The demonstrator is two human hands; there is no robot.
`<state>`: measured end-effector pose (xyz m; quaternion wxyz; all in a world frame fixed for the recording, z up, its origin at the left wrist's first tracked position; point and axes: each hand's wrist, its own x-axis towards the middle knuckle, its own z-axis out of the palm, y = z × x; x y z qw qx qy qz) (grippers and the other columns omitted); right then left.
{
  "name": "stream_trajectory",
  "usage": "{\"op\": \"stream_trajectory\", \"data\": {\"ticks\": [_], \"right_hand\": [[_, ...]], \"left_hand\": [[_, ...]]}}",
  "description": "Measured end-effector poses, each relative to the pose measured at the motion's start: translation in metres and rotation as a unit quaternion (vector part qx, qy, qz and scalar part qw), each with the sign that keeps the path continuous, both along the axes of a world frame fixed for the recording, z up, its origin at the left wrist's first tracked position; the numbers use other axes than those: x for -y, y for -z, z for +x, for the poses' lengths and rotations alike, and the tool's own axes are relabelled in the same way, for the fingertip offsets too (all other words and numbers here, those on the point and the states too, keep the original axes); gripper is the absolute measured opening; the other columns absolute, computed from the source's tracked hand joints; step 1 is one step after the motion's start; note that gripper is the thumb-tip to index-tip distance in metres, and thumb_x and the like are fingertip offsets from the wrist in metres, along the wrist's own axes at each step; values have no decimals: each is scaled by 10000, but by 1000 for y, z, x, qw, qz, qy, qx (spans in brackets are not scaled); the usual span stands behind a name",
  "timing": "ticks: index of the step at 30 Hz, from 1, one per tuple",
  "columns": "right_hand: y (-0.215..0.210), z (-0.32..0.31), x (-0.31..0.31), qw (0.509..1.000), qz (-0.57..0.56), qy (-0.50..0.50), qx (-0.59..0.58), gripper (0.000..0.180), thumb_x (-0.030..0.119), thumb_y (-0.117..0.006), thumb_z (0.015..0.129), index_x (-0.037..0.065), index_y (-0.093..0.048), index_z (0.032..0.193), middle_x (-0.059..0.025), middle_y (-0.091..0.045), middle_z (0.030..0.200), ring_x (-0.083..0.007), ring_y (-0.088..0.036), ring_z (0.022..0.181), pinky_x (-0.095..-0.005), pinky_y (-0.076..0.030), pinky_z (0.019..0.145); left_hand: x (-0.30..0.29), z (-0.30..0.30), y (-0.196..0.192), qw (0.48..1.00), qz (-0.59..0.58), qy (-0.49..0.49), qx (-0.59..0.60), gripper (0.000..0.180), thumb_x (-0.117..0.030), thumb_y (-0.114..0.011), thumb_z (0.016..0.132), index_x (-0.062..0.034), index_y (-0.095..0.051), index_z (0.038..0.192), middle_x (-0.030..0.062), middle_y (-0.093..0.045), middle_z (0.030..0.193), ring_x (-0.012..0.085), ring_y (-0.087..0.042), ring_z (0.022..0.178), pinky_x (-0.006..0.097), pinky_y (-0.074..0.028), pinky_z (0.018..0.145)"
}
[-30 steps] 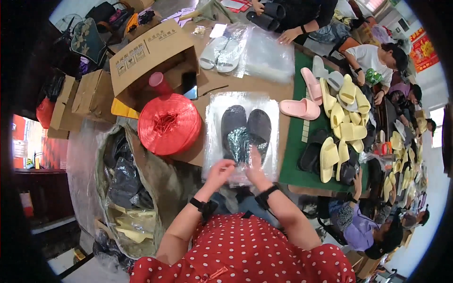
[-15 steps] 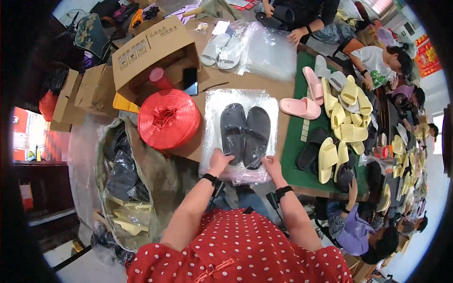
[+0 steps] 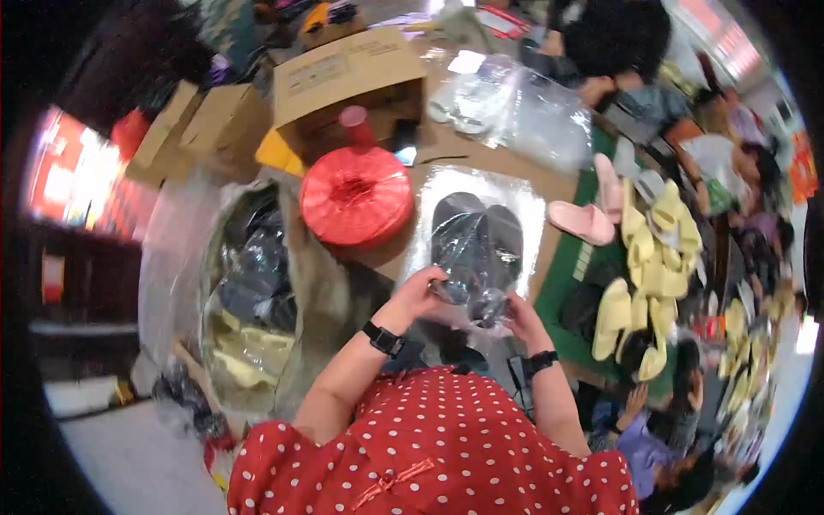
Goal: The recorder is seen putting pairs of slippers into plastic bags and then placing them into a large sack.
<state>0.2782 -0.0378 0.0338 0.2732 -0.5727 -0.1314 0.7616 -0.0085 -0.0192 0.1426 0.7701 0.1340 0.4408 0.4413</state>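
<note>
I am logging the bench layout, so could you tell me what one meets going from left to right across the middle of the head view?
Large open sack of bagged slippers → red twine spool → black slippers in a clear bag → pink slippers → yellow slippers.

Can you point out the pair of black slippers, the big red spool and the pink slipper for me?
pair of black slippers [image 3: 477, 245], head view, upper straps.
big red spool [image 3: 357, 196], head view, top face.
pink slipper [image 3: 581, 221], head view, its strap.

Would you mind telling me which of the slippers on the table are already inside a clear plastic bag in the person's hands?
The dark grey pair, held between the left hand and right hand. The pink slippers and yellow slippers on the green mat lie loose and unbagged.
</note>
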Motion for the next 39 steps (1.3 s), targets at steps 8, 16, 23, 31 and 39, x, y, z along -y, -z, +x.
{"op": "stream_trajectory", "data": {"ticks": [8, 16, 23, 31, 39], "right_hand": [[-191, -170, -34, 933, 284, -189, -111, 464, 120, -594, 885, -19, -444, 1301, -99, -591, 1170, -181, -577, 1051, -314, -471, 890], [-198, -386, 10, 834, 364, -364, -197, 619, 212, -695, 863, -24, -369, 1333, -134, -542, 1243, -190, -528, 1136, -322, -447, 947], [-162, -323, 8, 704, 303, -625, -146, 556, 277, -681, 871, -16, -490, 1302, -39, -637, 993, -101, -585, 865, -242, -476, 727], [-115, -88, -16, 952, 219, -153, 152, 412, 246, -602, 893, 26, -556, 1239, -59, -659, 1005, -138, -601, 891, -265, -468, 717], [-7, 120, 72, 823, 179, 85, 533, 403, 227, -717, 765, -1, -633, 1086, -93, -673, 850, -219, -639, 808, -331, -499, 761]], "left_hand": [[87, -134, -113, 948, 216, -218, -86, 533, -15, -546, 808, 17, -419, 1325, 89, -578, 1188, 176, -580, 1037, 306, -489, 858], [194, -319, -111, 881, 93, -342, -314, 481, -75, -591, 814, 30, -500, 1274, 104, -641, 1074, 192, -620, 933, 345, -501, 844], [214, -374, 5, 559, -106, -120, -813, 667, -244, -711, 778, -5, -434, 1337, 247, -565, 1203, 420, -535, 1088, 447, -442, 912], [136, -243, 9, 624, 84, 35, -776, 616, -426, -616, 847, -9, -495, 1284, 286, -368, 1416, 445, -348, 1312, 445, -340, 1061], [106, -240, -20, 502, -18, 96, -860, 699, -495, -523, 905, 30, -425, 1356, 305, -296, 1452, 474, -314, 1313, 484, -277, 1084]]}}
